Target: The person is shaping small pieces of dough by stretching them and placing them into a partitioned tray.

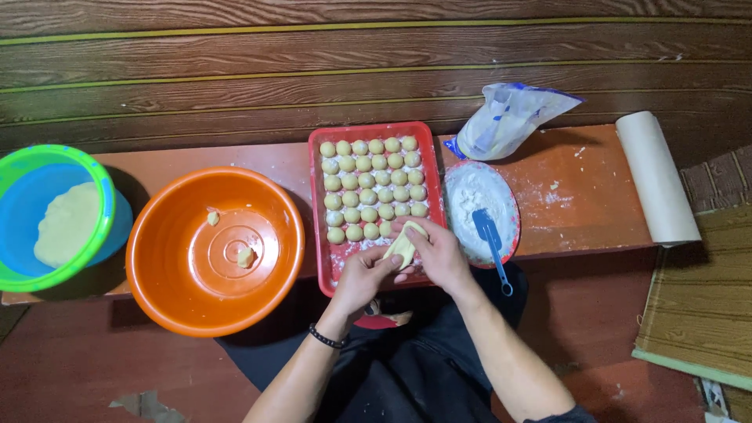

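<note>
dough piece [404, 244] sits pinched between both my hands, just over the near end of the red tray [320, 205]. its long axis tilts from lower left to upper right. my left hand [362, 276] grips the lower end, my right hand [439, 254] wraps the upper end. rows of dough balls [373, 188] lie directly ahead, beyond my fingers; the orange bowl [215, 251] is off to my left.

Pale yellow dough balls [373, 188] fill a red tray [317, 196]. At nine o'clock sits an orange basin [168, 290], beyond it a green-rimmed blue bowl [16, 168].
</note>
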